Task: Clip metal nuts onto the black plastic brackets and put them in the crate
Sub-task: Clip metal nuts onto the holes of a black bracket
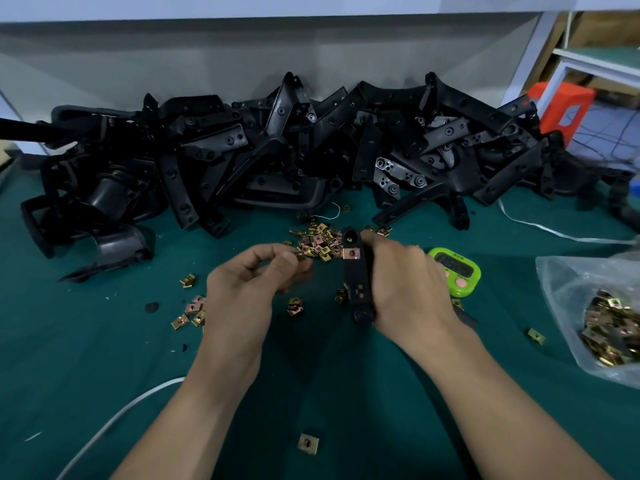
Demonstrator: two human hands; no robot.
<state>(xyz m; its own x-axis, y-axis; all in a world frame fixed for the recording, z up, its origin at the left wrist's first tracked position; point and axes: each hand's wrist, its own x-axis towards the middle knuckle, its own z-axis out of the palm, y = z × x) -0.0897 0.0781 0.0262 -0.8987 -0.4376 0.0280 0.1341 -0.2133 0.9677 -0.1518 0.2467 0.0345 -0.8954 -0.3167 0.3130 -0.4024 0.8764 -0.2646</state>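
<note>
Left grip (249, 282) pinches a nut (300, 255) between thumb and fingers; right grip (405, 282) wraps round a bracket (358, 282) above mid-counter (104, 358), a clipped nut (351, 252) near its far end; loose nuts (318, 240) lie just beyond; bracket pile (311, 150) lines the far edge; nut bag (588, 289) at the right edge.

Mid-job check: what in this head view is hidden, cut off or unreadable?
- Crate: nowhere in the head view.
- Metal nut pinched by the left hand: mostly covered by its fingers, orientation unclear.
- Black bracket: right side hidden under the right hand.
- Green timer: display blurred, partly behind the right hand.
- Bag of nuts: cut off by the right edge.
</note>
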